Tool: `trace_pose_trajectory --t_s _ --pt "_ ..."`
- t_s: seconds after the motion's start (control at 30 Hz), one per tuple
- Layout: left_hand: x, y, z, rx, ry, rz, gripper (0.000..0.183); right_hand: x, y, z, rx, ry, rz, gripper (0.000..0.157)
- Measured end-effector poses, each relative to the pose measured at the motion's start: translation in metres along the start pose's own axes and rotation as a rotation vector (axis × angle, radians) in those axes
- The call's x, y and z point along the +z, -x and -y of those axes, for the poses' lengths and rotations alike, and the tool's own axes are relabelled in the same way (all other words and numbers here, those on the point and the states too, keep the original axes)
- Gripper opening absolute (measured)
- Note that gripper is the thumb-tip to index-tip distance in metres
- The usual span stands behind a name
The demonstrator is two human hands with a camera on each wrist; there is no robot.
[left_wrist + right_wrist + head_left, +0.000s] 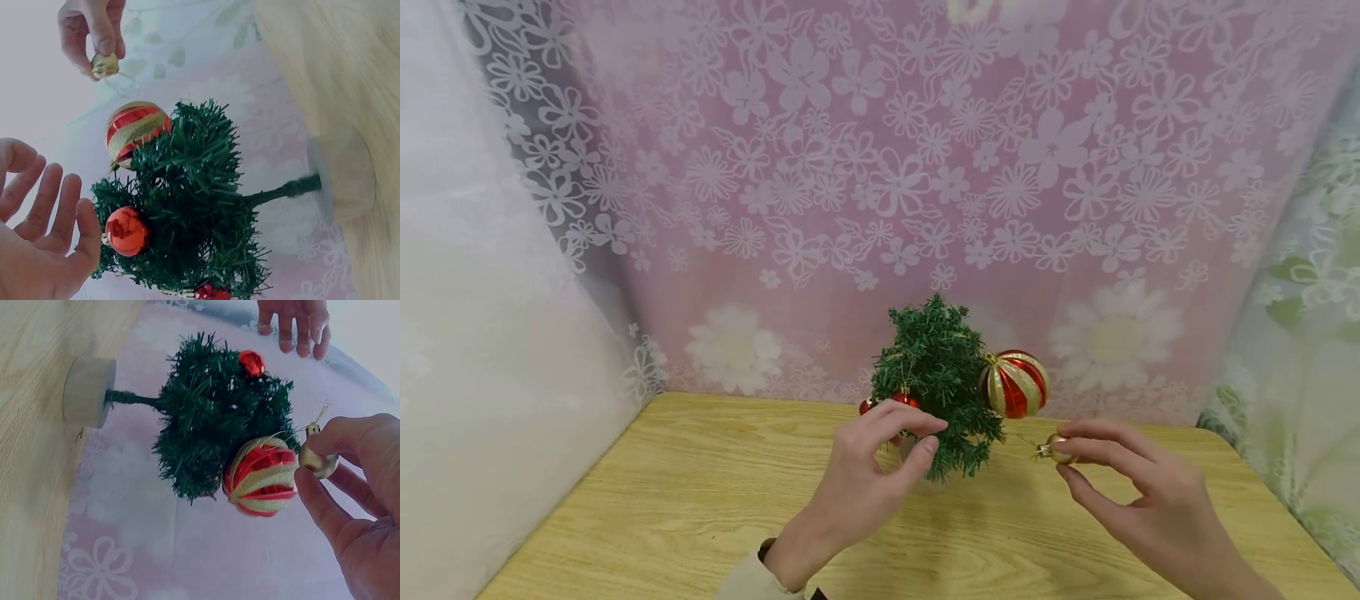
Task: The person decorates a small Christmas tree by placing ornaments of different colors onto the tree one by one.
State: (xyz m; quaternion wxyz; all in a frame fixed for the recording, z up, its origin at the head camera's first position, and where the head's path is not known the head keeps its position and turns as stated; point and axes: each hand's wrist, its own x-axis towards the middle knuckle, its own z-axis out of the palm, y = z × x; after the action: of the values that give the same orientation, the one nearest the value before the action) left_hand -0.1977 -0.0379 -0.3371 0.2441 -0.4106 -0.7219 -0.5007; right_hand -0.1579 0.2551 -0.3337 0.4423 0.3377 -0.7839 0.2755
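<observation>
A small green artificial Christmas tree (936,367) stands upright on a round wooden base (347,178). On its right side hangs a large red-and-gold striped ball ornament (1017,385). Smaller red ball ornaments (127,231) hang on the left side. My right hand (1150,487) pinches a small gold ball ornament (319,460) between thumb and fingers, its string loop (128,84) hanging free, to the right of the tree. In front of the tree's left side, my left hand (872,467) is held with fingers loosely bent and nothing in them; it partly covers the red ornaments in the head view.
The tree stands on a wood-grain table (715,483). Behind it hangs a pink flowered curtain (850,167). A pale sheet (512,333) closes the left side, and a green-leaf patterned one (1307,333) the right.
</observation>
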Motion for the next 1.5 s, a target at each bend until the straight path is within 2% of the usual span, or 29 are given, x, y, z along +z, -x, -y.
trace_pose_trajectory --t_s 0.13,0.3,0.37,0.6,0.8,1.0,1.07,1.13,1.33,1.5 --pt "0.003 0.003 -0.002 -0.030 0.035 0.037 0.016 0.002 -0.001 0.006 -0.026 -0.014 0.002 0.038" --pt "0.009 0.007 -0.007 -0.145 0.117 0.110 0.016 0.005 -0.002 0.014 -0.066 -0.065 0.009 0.035" --pt "0.013 0.009 -0.008 -0.164 0.136 0.137 0.016 0.006 -0.002 0.018 -0.082 -0.089 0.014 0.033" --pt "0.025 0.014 -0.005 -0.107 0.068 0.192 0.018 0.014 -0.003 0.028 -0.162 -0.192 0.015 0.026" --pt "0.030 0.019 -0.005 -0.108 0.060 0.248 0.019 0.020 0.001 0.033 -0.182 -0.217 0.039 0.025" --pt "0.032 0.021 -0.002 -0.056 0.014 0.245 0.009 0.024 0.005 0.034 -0.182 -0.206 0.052 0.023" --pt "0.032 0.022 -0.001 -0.075 0.032 0.237 0.006 0.024 0.007 0.034 -0.168 -0.200 0.055 0.023" --pt "0.031 0.023 0.000 -0.126 0.085 0.229 0.006 0.024 0.008 0.035 -0.152 -0.186 0.058 0.023" --pt "0.026 0.024 -0.001 -0.399 0.352 0.221 0.012 0.025 0.009 0.035 -0.130 -0.178 0.065 0.022" --pt "0.022 0.022 -0.003 -0.575 0.565 0.201 0.022 0.027 0.010 0.034 -0.134 -0.209 0.074 0.020"
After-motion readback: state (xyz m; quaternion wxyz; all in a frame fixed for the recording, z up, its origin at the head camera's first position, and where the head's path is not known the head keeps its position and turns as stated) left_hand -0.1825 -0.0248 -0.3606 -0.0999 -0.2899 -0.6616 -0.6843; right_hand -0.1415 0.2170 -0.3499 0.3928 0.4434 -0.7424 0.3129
